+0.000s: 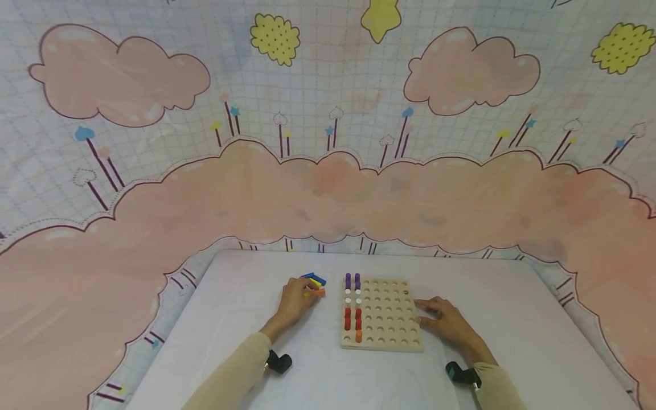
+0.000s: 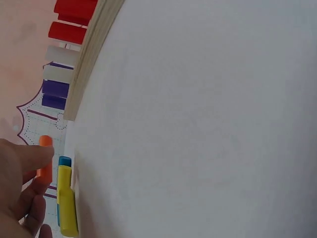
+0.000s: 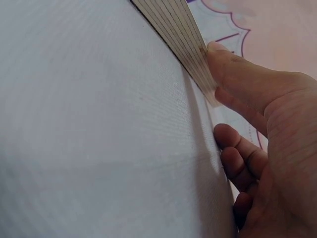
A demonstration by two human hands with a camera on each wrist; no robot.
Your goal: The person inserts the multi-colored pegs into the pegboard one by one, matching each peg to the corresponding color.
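Between thumb and fingers, my left hand [image 1: 296,300] pinches an orange peg [image 2: 45,171], lifted just off the tablecloth left of the wooden pegboard [image 1: 389,343]. Yellow pegs [image 2: 68,208] and blue pegs [image 1: 316,279] lie close by that hand. Along the board's left side stand two columns: purple pegs [image 1: 348,281] at the back, white pegs [image 1: 358,300], red pegs [image 1: 347,319], and one orange peg [image 1: 359,336] in the front row's second hole. The front-left corner hole is bare. At the board's right edge, my right hand [image 1: 445,323] touches the side with thumb and fingertips.
A white cloth [image 1: 318,378] covers the table. Behind it hangs a printed backdrop [image 1: 328,199] with clouds and stars. Black wrist cameras [image 1: 279,362] sit at both cuffs. The board's other holes stand bare to the right of the pegs.
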